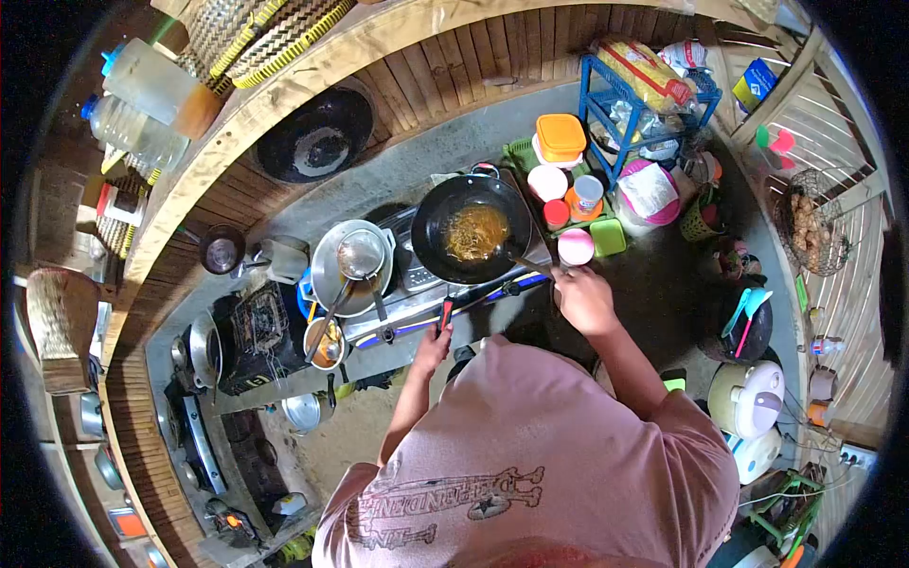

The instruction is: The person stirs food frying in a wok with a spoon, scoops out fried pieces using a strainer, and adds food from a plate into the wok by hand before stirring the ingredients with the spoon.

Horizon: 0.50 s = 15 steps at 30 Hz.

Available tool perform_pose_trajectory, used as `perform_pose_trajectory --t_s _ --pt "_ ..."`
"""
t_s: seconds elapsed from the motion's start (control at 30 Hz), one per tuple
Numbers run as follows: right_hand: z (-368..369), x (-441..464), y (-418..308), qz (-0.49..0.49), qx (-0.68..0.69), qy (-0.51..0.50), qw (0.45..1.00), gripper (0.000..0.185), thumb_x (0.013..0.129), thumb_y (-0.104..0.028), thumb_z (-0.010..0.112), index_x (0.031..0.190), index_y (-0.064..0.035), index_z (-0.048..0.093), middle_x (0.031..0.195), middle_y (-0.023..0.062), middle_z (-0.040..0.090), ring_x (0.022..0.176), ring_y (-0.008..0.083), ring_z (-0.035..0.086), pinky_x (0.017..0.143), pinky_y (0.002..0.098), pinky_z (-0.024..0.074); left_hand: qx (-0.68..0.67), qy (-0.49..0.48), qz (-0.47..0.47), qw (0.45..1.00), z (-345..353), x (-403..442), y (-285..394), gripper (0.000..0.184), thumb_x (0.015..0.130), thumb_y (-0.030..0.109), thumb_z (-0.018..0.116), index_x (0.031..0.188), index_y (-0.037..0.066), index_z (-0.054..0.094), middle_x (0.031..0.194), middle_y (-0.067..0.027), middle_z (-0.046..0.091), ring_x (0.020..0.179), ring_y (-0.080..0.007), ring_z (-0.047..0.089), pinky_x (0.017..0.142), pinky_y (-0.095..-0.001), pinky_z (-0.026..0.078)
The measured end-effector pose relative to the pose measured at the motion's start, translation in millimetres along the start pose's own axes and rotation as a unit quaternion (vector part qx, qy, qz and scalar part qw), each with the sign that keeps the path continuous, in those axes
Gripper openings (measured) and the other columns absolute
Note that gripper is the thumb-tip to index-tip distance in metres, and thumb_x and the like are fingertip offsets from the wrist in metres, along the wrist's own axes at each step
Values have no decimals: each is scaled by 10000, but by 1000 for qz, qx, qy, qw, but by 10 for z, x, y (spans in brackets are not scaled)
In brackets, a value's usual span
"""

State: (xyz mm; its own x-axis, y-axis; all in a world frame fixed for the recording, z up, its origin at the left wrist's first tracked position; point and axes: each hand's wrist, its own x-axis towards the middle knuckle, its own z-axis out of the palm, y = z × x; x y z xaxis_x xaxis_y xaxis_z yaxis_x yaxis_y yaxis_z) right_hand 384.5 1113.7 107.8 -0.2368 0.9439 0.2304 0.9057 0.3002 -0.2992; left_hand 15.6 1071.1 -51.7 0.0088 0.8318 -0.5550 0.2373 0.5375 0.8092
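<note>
Large round black wok (431, 213) sits on the right part of the silver metal stove (365, 330); yellow-brown food (476, 233) lies in glossy liquid at its middle; left hand (432, 351) is below the wok, its fingers (441, 333) wrapped around a red-and-black handle (447, 310) that points up toward the wok rim; the join between handle and wok cannot be made out; right hand (584, 300) is to the lower right of the wok, its fingers (565, 277) pinching the near end of a thin dark utensil (524, 260); the utensil crosses the rim and its far end is inside the wok, by the food; both hands are outside the wok, well apart from each other. Left of the wok, a wide grey metal pan (327, 256) sits on the stove with a round wire-mesh skimmer (360, 254) lying across it; a small pot with orange-brown contents (324, 346) is just below that pan. Right of the wok, a white tub with a pink lid (576, 247) is near the right hand; beyond it are a light-green square container (609, 237) and an orange-lidded box (561, 137); a blue rack (614, 121) bearing packets is at the upper right.
</note>
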Motion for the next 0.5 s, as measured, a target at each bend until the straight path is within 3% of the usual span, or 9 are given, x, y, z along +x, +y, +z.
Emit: perform_pose_trajectory --t_s 0.13,0.17,0.27,0.37,0.5 --pt "103 55 -131 32 -20 -79 996 262 870 -120 569 1081 -42 706 895 135 714 796 296 696 717 424 539 25 -27 18 999 -59 84 -62 346 984 429 598 881 127 466 635 41 462 528 -79 422 465 -286 352" --pt "326 71 -137 13 -4 -30 999 269 888 -109 551 1105 -46 697 905 145 710 814 311 693 724 444 543 19 -31 17 999 -76 101 -74 346 984 429 598 881 127 466 635 41 462 528 -79 422 465 -286 352" --pt "516 112 -289 33 2 -21 999 275 888 -108 560 1128 -72 691 913 138 707 854 325 686 737 456 546 26 -38 30 998 -144 89 -6 339 984 413 610 948 106 470 638 44 452 513 -76 417 448 -275 337" --pt "204 44 -395 58 19 -51 997 285 877 -132 588 1138 -79 691 891 135 705 852 329 684 736 463 543 31 -27 18 999 -267 81 62 374 991 437 588 887 97 470 642 39 449 556 -92 414 490 -297 338" --pt "390 44 -491 63 6 -52 997 301 865 -145 614 1150 -86 688 850 144 701 817 330 686 698 471 544 30 -58 19 998 -395 186 41 388 992 435 582 910 68 489 640 25 461 562 -107 428 495 -312 348"
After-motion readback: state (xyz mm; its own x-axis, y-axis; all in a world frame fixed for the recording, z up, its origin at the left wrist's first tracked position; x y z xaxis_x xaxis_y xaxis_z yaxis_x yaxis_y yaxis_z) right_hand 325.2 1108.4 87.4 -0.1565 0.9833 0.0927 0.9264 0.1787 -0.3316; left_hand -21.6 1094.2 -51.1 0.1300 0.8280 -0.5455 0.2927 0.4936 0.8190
